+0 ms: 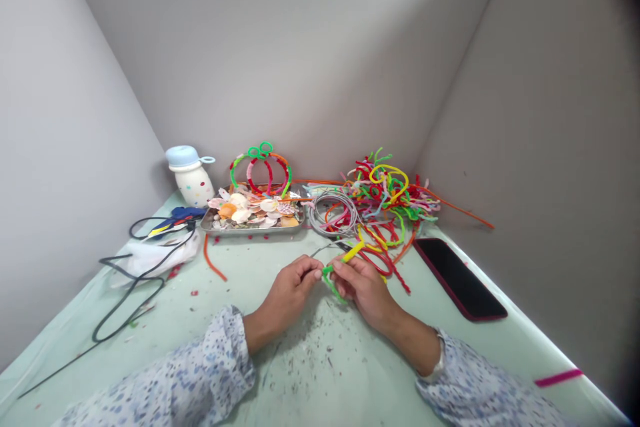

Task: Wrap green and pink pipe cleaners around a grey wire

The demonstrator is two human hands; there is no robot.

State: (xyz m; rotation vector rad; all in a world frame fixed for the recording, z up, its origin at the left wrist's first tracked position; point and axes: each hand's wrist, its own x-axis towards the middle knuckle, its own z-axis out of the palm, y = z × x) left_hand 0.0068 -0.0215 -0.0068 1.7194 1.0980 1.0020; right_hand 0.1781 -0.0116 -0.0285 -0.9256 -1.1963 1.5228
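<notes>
Above the middle of the table, my left hand [293, 285] and my right hand [366, 288] face each other with their fingertips pinched close together. Between them runs a green pipe cleaner [330, 280], its lower end curling down under the right fingers. A yellow fuzzy length [354, 251] sticks up from the right fingertips; whether it joins the green one is hidden by the fingers. Just behind the hands lie a thin grey wire [327, 245] and a red-handled tool [377, 259], partly covered.
Behind lie a metal tray [250, 232] of shells, ring shapes of coloured pipe cleaners [270, 177], a wire coil [333, 213] and a pipe-cleaner heap [390, 190]. A white bottle [193, 180] and black cable [135, 273] are left, a phone [460, 277] right.
</notes>
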